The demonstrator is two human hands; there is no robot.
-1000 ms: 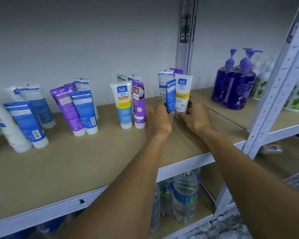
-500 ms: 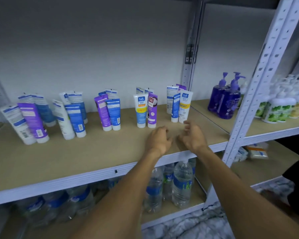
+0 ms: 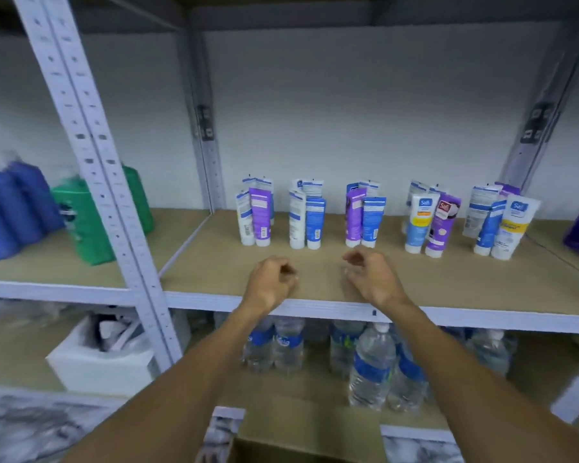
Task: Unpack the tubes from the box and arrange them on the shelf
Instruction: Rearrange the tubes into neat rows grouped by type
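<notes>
Pale wall [image 3: 381, 111] at twelve o'clock behind a grey metal rack post [image 3: 96, 182] at ten; marbled floor [image 3: 30, 429] at seven.

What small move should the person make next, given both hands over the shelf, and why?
Probably lower both hands to the cardboard box below: left hand and right hand hold nothing, and five clusters of tubes already stand on the shelf.
</notes>
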